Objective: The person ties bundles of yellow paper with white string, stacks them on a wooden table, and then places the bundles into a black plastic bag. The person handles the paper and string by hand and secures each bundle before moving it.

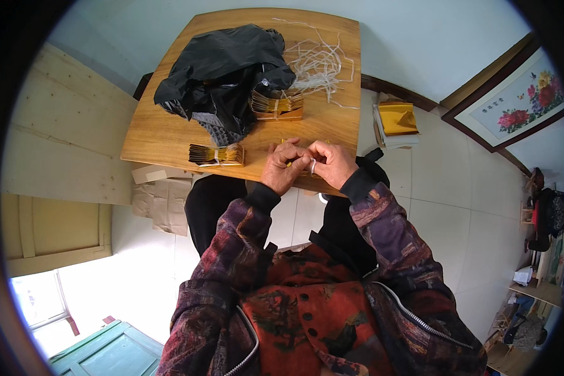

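At the near edge of the wooden table (169, 139), my left hand (282, 167) and my right hand (334, 165) meet with fingertips pinched together. A short loop of white strip (312, 165) shows between them, by my right fingers. Bits of gold show around my left fingers and just below my hands, mostly hidden under them. To the left lies a fanned bundle of gold folded paper (232, 154), bound at its middle with a white strip. Farther back, a similar gold bundle (281, 103) rests on a small orange-brown block.
A black plastic bag (222, 59) covers the table's back left. Loose white strips (319, 66) lie tangled at the back right. Stacked gold sheets (398, 119) sit on the floor to the right, flattened brown cardboard (161, 203) to the left. A framed flower picture (514, 103) leans at right.
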Motion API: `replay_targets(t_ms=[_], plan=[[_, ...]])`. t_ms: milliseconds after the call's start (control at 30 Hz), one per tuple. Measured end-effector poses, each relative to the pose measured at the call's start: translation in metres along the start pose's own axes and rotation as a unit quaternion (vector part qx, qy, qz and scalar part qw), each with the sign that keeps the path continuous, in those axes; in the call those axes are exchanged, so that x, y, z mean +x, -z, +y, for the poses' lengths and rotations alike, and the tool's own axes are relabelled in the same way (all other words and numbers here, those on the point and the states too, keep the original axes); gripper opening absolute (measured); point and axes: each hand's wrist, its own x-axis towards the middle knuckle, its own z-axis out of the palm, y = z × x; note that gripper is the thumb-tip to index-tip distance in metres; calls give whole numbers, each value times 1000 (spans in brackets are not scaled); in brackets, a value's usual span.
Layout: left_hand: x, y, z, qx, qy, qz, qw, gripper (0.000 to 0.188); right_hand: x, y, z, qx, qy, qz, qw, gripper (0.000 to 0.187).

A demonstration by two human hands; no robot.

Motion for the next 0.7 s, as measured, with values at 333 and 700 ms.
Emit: replay_targets(t_ms=[333, 700], plan=[[-1, -5, 8, 65, 3, 50, 997, 13, 3, 2, 6, 19, 25, 9, 999, 10], [2, -12, -1, -43, 99, 92, 990, 5, 2, 4, 3, 5, 21, 6, 1000, 13]])
